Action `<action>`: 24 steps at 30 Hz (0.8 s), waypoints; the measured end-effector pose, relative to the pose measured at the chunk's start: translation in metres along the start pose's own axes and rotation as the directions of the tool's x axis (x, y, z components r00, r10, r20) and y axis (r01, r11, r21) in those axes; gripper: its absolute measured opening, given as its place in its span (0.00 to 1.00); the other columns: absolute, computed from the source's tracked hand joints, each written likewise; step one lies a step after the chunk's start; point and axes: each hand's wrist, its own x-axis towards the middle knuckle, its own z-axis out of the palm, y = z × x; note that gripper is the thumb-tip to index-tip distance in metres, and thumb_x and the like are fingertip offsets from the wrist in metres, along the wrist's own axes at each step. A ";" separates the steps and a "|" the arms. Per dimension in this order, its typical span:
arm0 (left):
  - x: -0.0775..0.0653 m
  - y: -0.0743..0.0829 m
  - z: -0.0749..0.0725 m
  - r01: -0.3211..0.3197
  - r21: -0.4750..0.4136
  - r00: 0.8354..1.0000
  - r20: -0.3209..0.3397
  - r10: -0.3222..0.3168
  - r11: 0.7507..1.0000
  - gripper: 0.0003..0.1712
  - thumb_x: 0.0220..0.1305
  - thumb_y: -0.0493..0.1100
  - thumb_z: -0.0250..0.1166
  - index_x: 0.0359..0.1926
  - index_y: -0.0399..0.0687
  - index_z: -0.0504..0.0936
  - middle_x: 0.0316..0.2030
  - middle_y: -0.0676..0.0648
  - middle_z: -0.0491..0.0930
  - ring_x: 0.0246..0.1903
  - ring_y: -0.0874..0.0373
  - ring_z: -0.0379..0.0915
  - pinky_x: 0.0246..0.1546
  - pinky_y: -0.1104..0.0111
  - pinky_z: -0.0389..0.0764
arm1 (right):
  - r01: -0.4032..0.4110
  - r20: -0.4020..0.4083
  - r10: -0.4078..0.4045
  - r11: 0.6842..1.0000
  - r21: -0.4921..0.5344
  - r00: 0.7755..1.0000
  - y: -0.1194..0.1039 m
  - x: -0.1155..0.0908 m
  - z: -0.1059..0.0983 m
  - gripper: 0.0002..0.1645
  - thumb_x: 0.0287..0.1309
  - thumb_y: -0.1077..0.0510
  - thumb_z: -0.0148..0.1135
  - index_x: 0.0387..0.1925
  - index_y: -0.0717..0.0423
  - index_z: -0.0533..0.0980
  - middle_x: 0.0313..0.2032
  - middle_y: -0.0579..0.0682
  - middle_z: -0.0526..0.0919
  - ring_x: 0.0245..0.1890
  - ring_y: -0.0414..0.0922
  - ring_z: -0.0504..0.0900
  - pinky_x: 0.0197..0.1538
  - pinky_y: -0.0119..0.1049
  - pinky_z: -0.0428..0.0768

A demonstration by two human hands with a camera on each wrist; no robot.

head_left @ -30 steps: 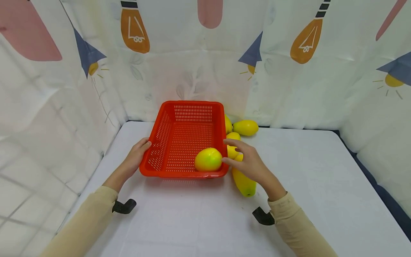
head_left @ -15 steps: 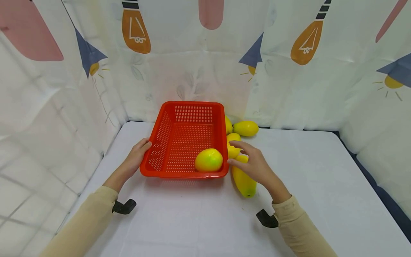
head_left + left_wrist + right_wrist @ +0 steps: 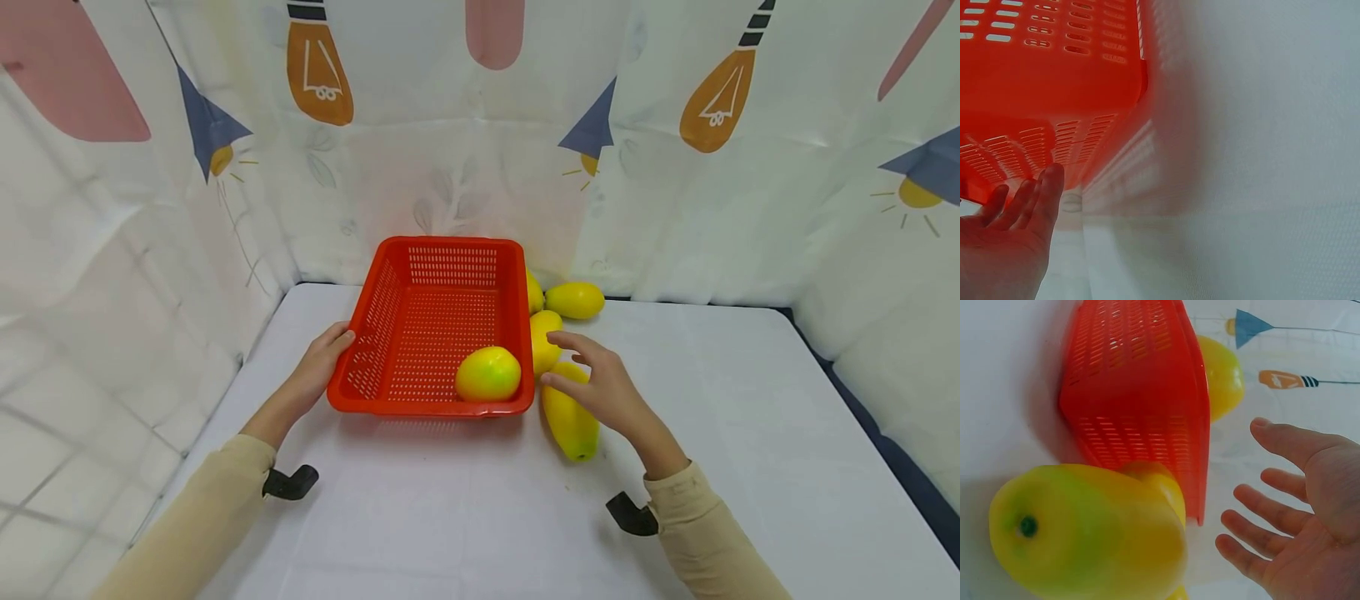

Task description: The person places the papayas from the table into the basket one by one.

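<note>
A red plastic basket [image 3: 442, 325] with slotted walls stands on the table. Inside it, at the near right corner, lies a plump yellow-green fruit [image 3: 487, 374]. My left hand [image 3: 318, 367] holds the basket's left side, thumb at the rim; in the left wrist view its fingers [image 3: 1050, 194] reach up along the outer wall. Just off the right side, my right hand [image 3: 600, 383] hovers with fingers spread and nothing in them. Below it lies a long yellow papaya-like fruit [image 3: 572, 421], its green stem end [image 3: 1028, 526] showing large in the right wrist view.
More yellow fruits lie along the basket's right side: one [image 3: 546, 342] by the right fingertips, another [image 3: 574, 300] at the back edge, and one [image 3: 533, 293] partly hidden by the basket. A patterned curtain [image 3: 480, 167] hangs behind the white table [image 3: 450, 517].
My right hand has drawn back from the basket's right rim, moving right and slightly toward me, fingers still apart. The left hand, basket and fruits stay where they were.
</note>
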 end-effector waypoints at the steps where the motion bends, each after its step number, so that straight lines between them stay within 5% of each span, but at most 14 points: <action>1: 0.000 0.000 0.000 0.001 0.001 1.000 -0.001 -0.001 1.000 0.32 0.77 0.55 0.38 0.71 0.40 0.55 0.57 0.34 0.67 0.41 0.70 0.72 0.43 0.79 0.75 | -0.001 0.000 0.001 1.000 -0.001 1.000 0.001 0.000 0.000 0.33 0.57 0.53 0.68 0.64 0.51 0.70 0.61 0.51 0.75 0.62 0.52 0.73 0.61 0.54 0.73; 24: 0.000 0.000 -0.001 0.008 0.014 1.000 -0.007 -0.008 1.000 0.32 0.76 0.56 0.38 0.70 0.40 0.56 0.56 0.35 0.67 0.41 0.69 0.71 0.43 0.79 0.75 | -0.055 0.008 0.056 0.998 -0.020 0.998 0.022 -0.010 -0.003 0.34 0.57 0.52 0.68 0.65 0.49 0.69 0.63 0.52 0.74 0.62 0.54 0.72 0.62 0.55 0.72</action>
